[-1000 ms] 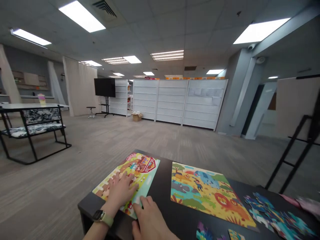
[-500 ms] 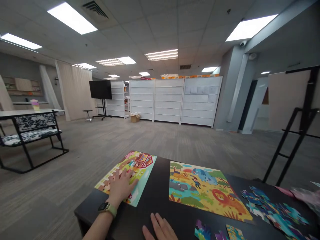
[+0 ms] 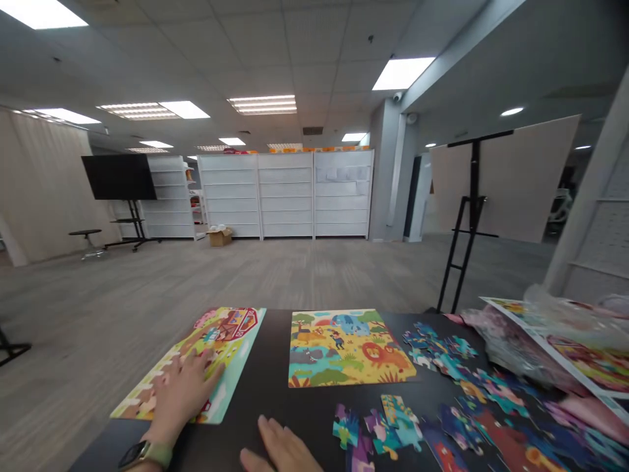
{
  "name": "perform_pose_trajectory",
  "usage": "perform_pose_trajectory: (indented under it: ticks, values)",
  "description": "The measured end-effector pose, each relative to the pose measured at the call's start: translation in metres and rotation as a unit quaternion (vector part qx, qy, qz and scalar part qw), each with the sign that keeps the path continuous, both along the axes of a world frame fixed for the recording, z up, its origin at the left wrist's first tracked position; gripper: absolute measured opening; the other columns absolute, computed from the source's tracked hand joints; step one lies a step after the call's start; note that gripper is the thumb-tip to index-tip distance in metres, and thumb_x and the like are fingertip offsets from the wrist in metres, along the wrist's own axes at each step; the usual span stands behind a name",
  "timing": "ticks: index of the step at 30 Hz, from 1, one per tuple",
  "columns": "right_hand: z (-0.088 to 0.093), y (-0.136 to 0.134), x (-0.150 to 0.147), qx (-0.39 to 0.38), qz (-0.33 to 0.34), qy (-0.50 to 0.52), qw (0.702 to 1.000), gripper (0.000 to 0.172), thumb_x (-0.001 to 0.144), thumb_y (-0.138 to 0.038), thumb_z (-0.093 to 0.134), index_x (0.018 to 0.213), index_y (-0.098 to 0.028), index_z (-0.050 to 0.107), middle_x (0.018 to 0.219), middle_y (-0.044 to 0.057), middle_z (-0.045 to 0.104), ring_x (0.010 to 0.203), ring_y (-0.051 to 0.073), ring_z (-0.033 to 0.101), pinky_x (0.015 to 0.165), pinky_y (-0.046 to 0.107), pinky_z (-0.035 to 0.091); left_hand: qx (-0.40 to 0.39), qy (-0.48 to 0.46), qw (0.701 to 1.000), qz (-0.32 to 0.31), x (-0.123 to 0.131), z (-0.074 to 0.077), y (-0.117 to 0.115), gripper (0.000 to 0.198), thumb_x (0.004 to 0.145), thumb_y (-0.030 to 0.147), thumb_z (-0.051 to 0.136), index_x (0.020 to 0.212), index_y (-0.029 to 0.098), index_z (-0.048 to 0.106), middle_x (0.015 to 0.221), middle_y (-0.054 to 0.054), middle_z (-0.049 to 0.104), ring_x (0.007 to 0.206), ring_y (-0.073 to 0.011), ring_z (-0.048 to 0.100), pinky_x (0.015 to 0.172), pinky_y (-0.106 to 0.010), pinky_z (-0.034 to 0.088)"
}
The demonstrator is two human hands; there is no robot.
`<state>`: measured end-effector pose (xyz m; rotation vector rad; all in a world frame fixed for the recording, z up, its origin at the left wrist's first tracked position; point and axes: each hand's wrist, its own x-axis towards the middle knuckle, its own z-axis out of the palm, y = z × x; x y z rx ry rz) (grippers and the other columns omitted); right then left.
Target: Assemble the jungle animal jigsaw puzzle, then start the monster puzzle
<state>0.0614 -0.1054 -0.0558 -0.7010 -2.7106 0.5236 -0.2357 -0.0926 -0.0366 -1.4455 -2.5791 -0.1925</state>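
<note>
My left hand (image 3: 183,388), with a watch (image 3: 137,452) on its wrist, lies flat with fingers spread on a farm picture puzzle (image 3: 240,354) at the table's left. At the bottom edge, my right hand (image 3: 282,449) rests on the black table (image 3: 260,387), fingers stretched out and holding nothing. Beyond it, in the middle, lies a safari animal puzzle (image 3: 344,360) with lions and elephants. Nearest to the right hand on its right are a few loose puzzle pieces (image 3: 346,426) in purple and teal.
Many more loose pieces (image 3: 452,360) spread over the table's right side. Crumpled clear plastic (image 3: 506,341) and a printed picture sheet (image 3: 590,360) lie at the far right. An easel stand (image 3: 466,229) is behind the table, and white shelves (image 3: 285,196) line the back.
My view has turned to the right, bringing more loose pieces, plastic and the picture sheet into sight. The left hand stays on the farm puzzle, and the right hand stays on the table.
</note>
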Motion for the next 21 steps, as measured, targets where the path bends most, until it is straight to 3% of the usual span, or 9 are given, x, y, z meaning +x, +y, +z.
perform_pose_trajectory:
  ticks: [2,3,5,7,9,12,15,21]
  values:
    - [0.029,0.02,0.029,0.004,-0.042,0.012,0.999,0.058,0.095,-0.049,0.06,0.15,-0.032,0.049,0.163,0.007,0.037,0.146,0.029,0.042,0.116,0.043,0.041,0.01,-0.002,1.0,-0.001,-0.001,0.001,0.0,0.06,0.098,0.055,0.034,0.147,0.027,0.053,0.156,-0.013,0.046,0.147,-0.0458,0.029,0.106,-0.072,0.029]
    - [0.043,0.036,0.046,0.014,-0.097,0.009,0.995,0.063,0.095,-0.051,0.058,0.152,-0.029,0.045,0.164,0.007,0.035,0.148,0.027,0.039,0.119,0.041,0.036,0.016,-0.004,1.0,-0.002,-0.001,0.001,0.0,0.059,0.098,0.053,0.033,0.147,0.026,0.053,0.155,-0.013,0.047,0.147,-0.0452,0.03,0.106,-0.072,0.03]
    - [0.068,0.073,0.079,0.03,-0.264,-0.056,0.962,0.055,0.101,-0.049,0.044,0.151,-0.025,0.047,0.16,0.008,0.043,0.148,0.023,0.039,0.12,0.036,0.032,0.033,-0.007,0.999,-0.011,0.0,0.004,0.0,0.058,0.099,0.05,0.033,0.146,0.023,0.053,0.153,-0.014,0.049,0.147,-0.0439,0.03,0.107,-0.071,0.03]
    - [0.082,0.109,0.106,0.034,-0.337,-0.088,0.937,0.061,0.101,-0.046,0.04,0.15,-0.011,0.046,0.155,0.021,0.047,0.145,0.034,0.041,0.117,0.047,0.031,0.055,-0.007,0.998,-0.026,0.006,0.007,0.0,0.056,0.099,0.046,0.036,0.144,0.018,0.056,0.151,-0.016,0.051,0.147,-0.0432,0.031,0.11,-0.071,0.028]
    - [0.083,0.136,0.122,0.028,-0.377,-0.115,0.919,0.064,0.098,-0.051,0.044,0.145,-0.007,0.052,0.144,0.026,0.055,0.137,0.041,0.049,0.111,0.054,0.036,0.073,-0.007,0.996,-0.055,0.014,0.009,0.002,0.054,0.098,0.04,0.038,0.141,0.015,0.057,0.148,-0.018,0.053,0.146,-0.0428,0.034,0.113,-0.07,0.027]
    - [0.069,0.154,0.131,0.019,-0.391,-0.138,0.91,0.069,0.09,-0.06,0.052,0.135,-0.009,0.061,0.135,0.027,0.061,0.131,0.046,0.051,0.106,0.058,0.037,0.084,-0.008,0.987,-0.138,0.034,0.009,0.003,0.049,0.096,0.035,0.044,0.138,0.015,0.06,0.147,-0.016,0.056,0.143,-0.038,0.041,0.117,-0.061,0.032]
    - [0.058,0.16,0.132,0.01,-0.375,-0.139,0.917,0.074,0.087,-0.065,0.052,0.136,-0.011,0.061,0.138,0.026,0.058,0.133,0.047,0.048,0.108,0.059,0.033,0.083,-0.01,0.969,-0.233,0.061,0.006,0.003,0.044,0.095,0.032,0.05,0.136,0.024,0.062,0.149,-0.008,0.055,0.143,-0.0299,0.045,0.119,-0.049,0.037]
    - [0.054,0.183,0.128,-0.037,-0.283,-0.136,0.949,0.088,0.078,-0.07,0.062,0.148,-0.018,0.051,0.158,0.019,0.042,0.147,0.041,0.034,0.117,0.054,0.026,0.078,-0.08,0.922,-0.371,0.113,0.01,-0.006,0.049,0.092,0.024,0.055,0.14,0.033,0.057,0.157,-0.004,0.047,0.149,-0.0311,0.036,0.121,-0.057,0.034]
